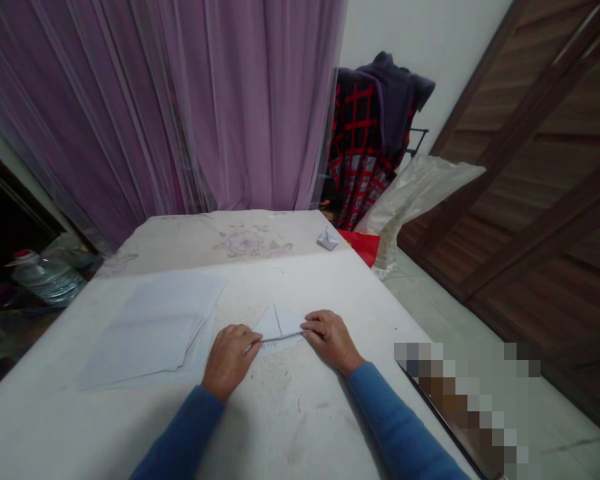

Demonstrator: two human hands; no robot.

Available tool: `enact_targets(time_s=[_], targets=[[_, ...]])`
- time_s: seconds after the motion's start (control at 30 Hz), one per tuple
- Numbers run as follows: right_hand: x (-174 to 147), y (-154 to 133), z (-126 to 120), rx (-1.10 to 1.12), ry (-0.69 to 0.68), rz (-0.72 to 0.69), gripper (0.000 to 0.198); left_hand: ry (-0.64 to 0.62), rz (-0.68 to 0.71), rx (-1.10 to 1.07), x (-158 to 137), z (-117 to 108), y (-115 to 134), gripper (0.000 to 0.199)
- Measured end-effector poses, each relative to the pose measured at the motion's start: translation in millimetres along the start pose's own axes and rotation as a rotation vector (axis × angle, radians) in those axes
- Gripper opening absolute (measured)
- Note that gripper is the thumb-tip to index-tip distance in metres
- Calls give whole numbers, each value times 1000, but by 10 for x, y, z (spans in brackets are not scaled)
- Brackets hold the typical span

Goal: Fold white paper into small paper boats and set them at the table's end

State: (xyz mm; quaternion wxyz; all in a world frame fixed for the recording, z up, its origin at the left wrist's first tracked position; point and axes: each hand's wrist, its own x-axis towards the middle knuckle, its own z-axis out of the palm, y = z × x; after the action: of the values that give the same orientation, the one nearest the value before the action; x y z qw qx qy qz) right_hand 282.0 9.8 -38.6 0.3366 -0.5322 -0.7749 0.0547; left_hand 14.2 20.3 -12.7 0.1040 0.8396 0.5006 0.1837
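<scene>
A sheet of white paper [274,323], folded to a peak at its far side with a crease down the middle, lies on the table in front of me. Its near edge is bent up into a narrow strip. My left hand [233,357] pinches the left end of that strip between thumb and fingers. At the right end, my right hand [331,339] grips the same strip, fingers bent over it. Both wrists come out of blue knitted sleeves.
A stack of white sheets [155,327] lies to the left on the white table [300,427]. Near the far right corner stands a small folded paper piece [327,239]. Purple curtains [260,100] hang behind. A large water bottle [47,280] is off the table's left side.
</scene>
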Motion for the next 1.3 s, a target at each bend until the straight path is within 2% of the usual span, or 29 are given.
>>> enact_targets(time_s=[0.5, 0.73, 1.3], targets=[[111, 65, 14, -22, 7, 173, 13, -8, -117, 85, -5, -67, 19, 26], [114, 23, 42, -54, 16, 221, 23, -1, -140, 179, -1, -96, 30, 31], [127, -105, 73, -149, 42, 327, 21, -31, -198, 268, 8, -147, 93, 29]])
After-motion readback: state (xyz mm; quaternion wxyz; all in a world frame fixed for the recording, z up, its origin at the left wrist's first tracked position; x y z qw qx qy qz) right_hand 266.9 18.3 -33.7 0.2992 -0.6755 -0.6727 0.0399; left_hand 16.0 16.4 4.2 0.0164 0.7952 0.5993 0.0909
